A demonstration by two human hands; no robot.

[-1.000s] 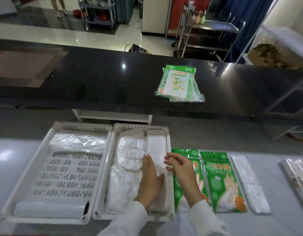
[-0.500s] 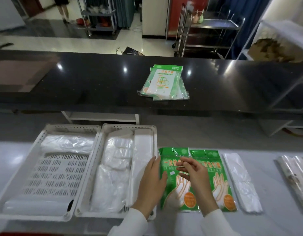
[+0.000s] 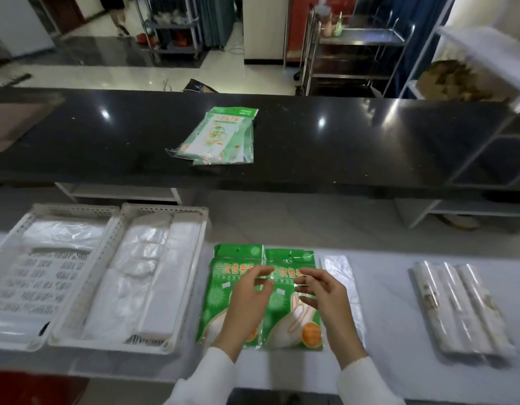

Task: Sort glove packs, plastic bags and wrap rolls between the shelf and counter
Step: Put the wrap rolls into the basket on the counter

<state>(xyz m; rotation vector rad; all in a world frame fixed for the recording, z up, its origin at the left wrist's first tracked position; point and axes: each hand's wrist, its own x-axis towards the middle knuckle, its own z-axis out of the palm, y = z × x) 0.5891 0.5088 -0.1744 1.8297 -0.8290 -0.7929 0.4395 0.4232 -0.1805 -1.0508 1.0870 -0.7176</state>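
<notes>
- Done, by the look of it: glove packs [image 3: 216,137] stacked on the dark shelf at 12 o'clock; plastic bags [image 3: 142,276] in the white trays [image 3: 165,210] at 9 o'clock.
- Left: two glove packs [image 3: 263,299] on the tabletop [image 3: 384,331], wrap rolls [image 3: 460,308] at 3 o'clock.
- Left hand [image 3: 247,299] and right hand [image 3: 323,293] hover over the pair, fingers loose, grasping nothing.

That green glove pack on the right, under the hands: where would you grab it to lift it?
Judging by its pose, take the right green plastic glove pack by its far header strip, coming from above. It lies flat, edge to edge with the left green glove pack, so only that end offers a pinchable edge.
</notes>
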